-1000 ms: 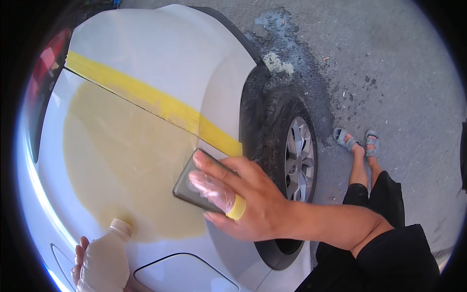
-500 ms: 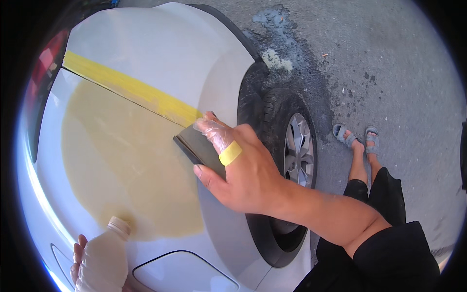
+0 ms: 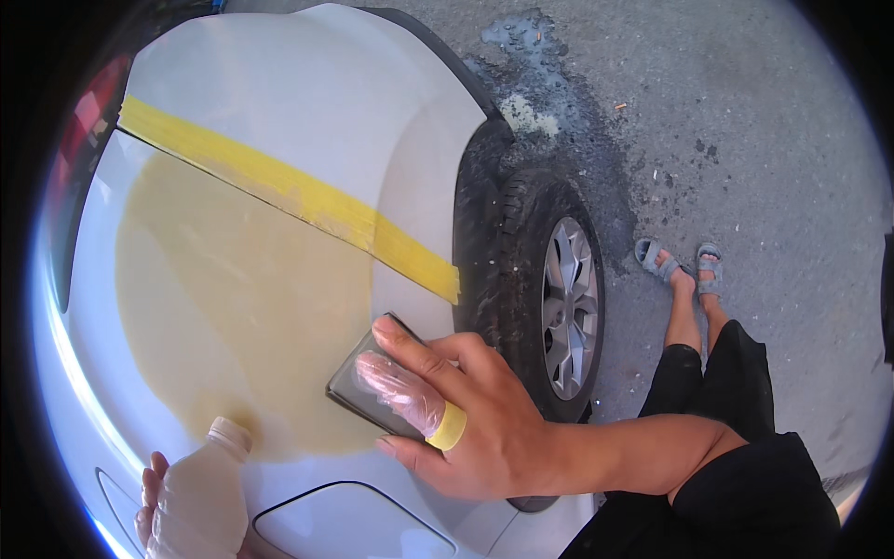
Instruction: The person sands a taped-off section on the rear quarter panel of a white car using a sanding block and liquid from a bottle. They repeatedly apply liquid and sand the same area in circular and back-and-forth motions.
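My right hand (image 3: 494,433) is closed round a flat, dark grey sanding block (image 3: 356,389), pressed to the white car's rear side panel at the right edge of a beige patch of filler (image 3: 233,298). One of its fingers is wrapped in clear plastic, fastened with a yellow band (image 3: 449,426). Lower left, my left hand (image 3: 149,494) grips a cloudy plastic bottle (image 3: 197,498) tilted with its neck up toward the patch; most of that hand is hidden behind the bottle. A strip of yellow tape (image 3: 279,193) runs along the panel seam above the patch.
The fuel flap (image 3: 349,524) lies below the patch. Right of the panel are the black wheel arch trim (image 3: 480,186) and the rear wheel (image 3: 568,298). A red tail light (image 3: 90,116) is at far left. Wet stains (image 3: 559,84) mark the grey ground beyond.
My right hand has moved the block down along the right side of the patch, away from the tape, uncovering the tape's right end. The left hand and bottle have hardly moved.
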`<state>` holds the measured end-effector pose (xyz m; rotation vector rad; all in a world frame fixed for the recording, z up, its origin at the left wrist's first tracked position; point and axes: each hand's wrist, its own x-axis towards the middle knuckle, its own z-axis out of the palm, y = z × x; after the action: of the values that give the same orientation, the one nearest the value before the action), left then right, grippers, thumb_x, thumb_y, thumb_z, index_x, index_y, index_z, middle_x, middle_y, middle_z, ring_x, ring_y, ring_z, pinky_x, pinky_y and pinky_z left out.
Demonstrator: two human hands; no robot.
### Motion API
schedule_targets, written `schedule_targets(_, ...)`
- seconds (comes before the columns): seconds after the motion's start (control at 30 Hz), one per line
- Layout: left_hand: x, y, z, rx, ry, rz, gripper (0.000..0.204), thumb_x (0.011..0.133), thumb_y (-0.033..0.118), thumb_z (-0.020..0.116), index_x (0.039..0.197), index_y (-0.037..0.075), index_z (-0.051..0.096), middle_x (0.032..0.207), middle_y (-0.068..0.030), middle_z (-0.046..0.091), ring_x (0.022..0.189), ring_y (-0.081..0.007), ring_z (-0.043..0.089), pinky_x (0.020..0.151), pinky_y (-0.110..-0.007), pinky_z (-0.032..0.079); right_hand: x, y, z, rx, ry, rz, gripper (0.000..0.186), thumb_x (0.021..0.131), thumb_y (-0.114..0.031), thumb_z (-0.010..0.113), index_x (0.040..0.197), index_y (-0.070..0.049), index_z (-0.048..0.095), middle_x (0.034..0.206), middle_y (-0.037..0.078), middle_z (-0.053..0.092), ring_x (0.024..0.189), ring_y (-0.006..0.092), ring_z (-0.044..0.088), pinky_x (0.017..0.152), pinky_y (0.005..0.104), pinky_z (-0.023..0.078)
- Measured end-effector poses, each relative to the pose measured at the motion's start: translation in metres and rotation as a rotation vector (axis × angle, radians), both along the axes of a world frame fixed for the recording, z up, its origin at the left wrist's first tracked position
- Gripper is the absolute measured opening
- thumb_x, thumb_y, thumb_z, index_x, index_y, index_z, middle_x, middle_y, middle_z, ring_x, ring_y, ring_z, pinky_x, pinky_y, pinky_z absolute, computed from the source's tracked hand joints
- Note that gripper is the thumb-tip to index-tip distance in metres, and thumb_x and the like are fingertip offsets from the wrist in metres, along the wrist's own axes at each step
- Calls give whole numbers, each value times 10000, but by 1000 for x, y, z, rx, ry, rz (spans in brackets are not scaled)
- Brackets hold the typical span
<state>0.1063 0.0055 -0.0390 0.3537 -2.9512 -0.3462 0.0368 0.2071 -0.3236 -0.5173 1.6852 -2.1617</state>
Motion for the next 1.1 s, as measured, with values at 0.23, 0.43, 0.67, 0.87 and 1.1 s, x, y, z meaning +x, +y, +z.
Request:
schedule_targets(0.23,-2,2,-1,-16,-10,-6,1078,810,769,644,1548,75,277,1597,-261,317,1467,-468,339,1180,-611,317,-11,-3,-5,30,-31,-29,669,817,-167,792,1426,-57,538,1485,237,505,1069,368,581,949,442,484)
schedule_targets(0.43,-5,5,3,-42,-30,-13,1074,812,770,641,1547,75,279,1589,-267,327,1463,-473,344,1178,-612,320,-36,-22,-34,59,38,-91,682,795,-132,795,1412,-55,516,1478,205,525,1085,354,573,945,437,479)
schedule_targets(0.67,-2,4,1,-10,-28,-34,1078,795,755,674,1543,80,290,1586,-257,343,1459,-468,354,1178,-604,326,-3,-8,-32,-109,215,-7,644,798,-157,764,1400,-69,550,1583,121,415,1183,360,511,928,489,466)
schedule_targets(0.87,-3,8,1,-41,2,36,1116,771,766,687,1541,66,283,1589,-254,339,1468,-458,342,1193,-594,310,-19,-16,-54,-159,309,4,691,761,-158,801,1394,-69,539,1570,117,423,1181,371,501,957,469,467)
schedule_targets(1.1,-2,4,0,-18,5,36,1143,760,778,685,1542,56,271,1589,-255,337,1471,-453,338,1200,-591,301,-52,-24,-65,-173,241,52,813,730,-94,796,1478,-54,477,1576,84,435,1203,337,514,1015,438,454)
